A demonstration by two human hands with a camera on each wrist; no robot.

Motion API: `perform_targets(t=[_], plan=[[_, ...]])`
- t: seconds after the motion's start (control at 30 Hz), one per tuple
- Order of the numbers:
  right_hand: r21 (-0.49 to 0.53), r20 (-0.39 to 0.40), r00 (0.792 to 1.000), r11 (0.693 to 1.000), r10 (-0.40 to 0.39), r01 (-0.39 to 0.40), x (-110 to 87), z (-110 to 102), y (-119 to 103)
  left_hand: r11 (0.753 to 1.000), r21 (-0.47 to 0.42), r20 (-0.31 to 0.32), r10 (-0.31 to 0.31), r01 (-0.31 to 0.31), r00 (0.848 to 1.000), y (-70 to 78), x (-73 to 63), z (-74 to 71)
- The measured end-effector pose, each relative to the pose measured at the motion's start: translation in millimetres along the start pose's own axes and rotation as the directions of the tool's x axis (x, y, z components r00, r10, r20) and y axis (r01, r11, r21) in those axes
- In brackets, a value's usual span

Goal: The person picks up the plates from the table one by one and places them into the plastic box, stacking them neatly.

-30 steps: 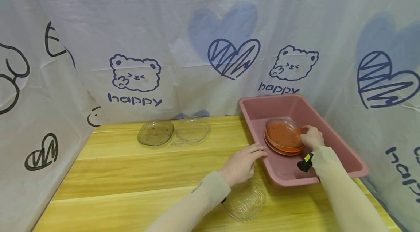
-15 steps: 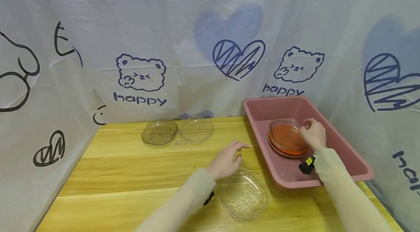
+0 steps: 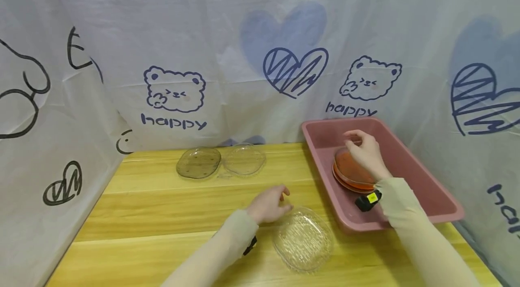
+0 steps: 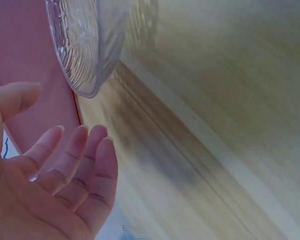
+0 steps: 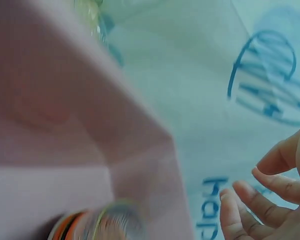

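My left hand (image 3: pixel 270 204) hovers over the table with relaxed fingers, holding nothing. Just beside it lies a clear textured plate (image 3: pixel 302 239), which in the left wrist view appears as a clear plate (image 4: pixel 80 45) past the fingertips. My right hand (image 3: pixel 364 151) is raised above the pink basin (image 3: pixel 430 192), its fingers loosely bent and nothing between them. Beneath it, inside the basin, sits a stack of orange plates (image 3: pixel 351 174) with a clear one on top; the hand covers part of it. In the right wrist view the stack (image 5: pixel 95 225) shows at the bottom edge.
Toward the back of the wooden table (image 3: pixel 162 215) lie a smoky grey plate (image 3: pixel 199 163) and a clear plate (image 3: pixel 244 159), side by side. Behind the table hangs a white printed curtain (image 3: pixel 227 88). The basin occupies the right side.
My right hand has let go of the stack's edge and moved up and left over it. My left hand has left the basin's rim and drawn back to the left, uncovering the near clear plate.
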State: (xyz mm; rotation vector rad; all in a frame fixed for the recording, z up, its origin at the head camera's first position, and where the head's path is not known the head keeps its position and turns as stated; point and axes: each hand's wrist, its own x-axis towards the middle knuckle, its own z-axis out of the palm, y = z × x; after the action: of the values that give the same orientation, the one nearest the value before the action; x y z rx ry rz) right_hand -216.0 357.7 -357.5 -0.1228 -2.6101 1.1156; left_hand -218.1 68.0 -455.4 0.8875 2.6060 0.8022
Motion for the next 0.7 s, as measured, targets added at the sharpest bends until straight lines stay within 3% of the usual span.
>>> perform_targets(t=[0.4,0.7], plan=[[0.069,0.093,0.991,0.993,-0.099,0.092,-10.4,25.7,-45.3,0.998,0.061,0.071,-0.029,0.024,0.997,-3.6,-7.2,1.6],[0.16,0.136,0.988,0.985,-0.079,0.057,-22.0,43.6,-69.5,0.995,0.081,0.083,-0.058,0.051,0.995,-14.3,-8.8,2.9]])
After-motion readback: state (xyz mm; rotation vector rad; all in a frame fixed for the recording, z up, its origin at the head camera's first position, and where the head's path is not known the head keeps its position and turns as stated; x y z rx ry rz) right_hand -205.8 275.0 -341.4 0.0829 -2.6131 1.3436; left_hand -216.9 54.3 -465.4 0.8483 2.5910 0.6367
